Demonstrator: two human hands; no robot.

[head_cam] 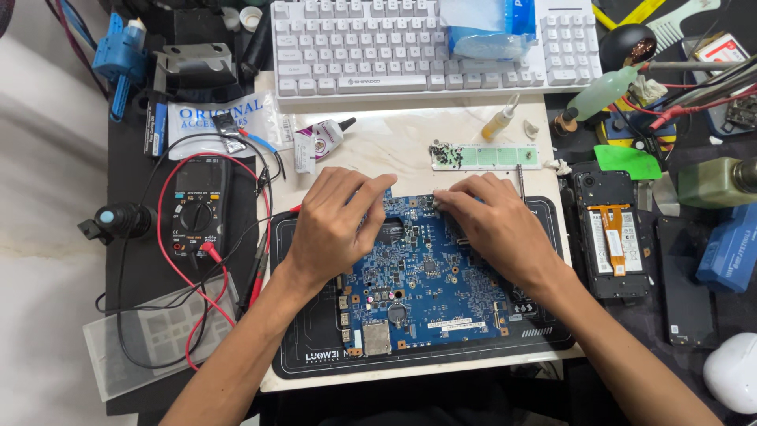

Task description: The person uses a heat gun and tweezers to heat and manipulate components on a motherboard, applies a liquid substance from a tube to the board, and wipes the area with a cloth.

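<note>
Blue board point(426, 288) lay flat on black mat point(315, 355), mid desk point(394, 134). Left hand point(335, 225) rested on board's upper left, fingers curled, narrow, holding nothing visible. Right hand point(489, 221) on board's upper right, fingertips point(438, 202) pinched at top edge; held item too small to tell. Multimeter point(197, 209) left of mat, red and black leads trailing. White keyboard point(410, 47) behind. Opened phone point(611, 233) right of mat. Green screw tray point(485, 155) just beyond board.

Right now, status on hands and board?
Left hand and right hand rest on the blue circuit board, fingers at its top edge. Board flat on black mat. Nothing blocks.
</note>
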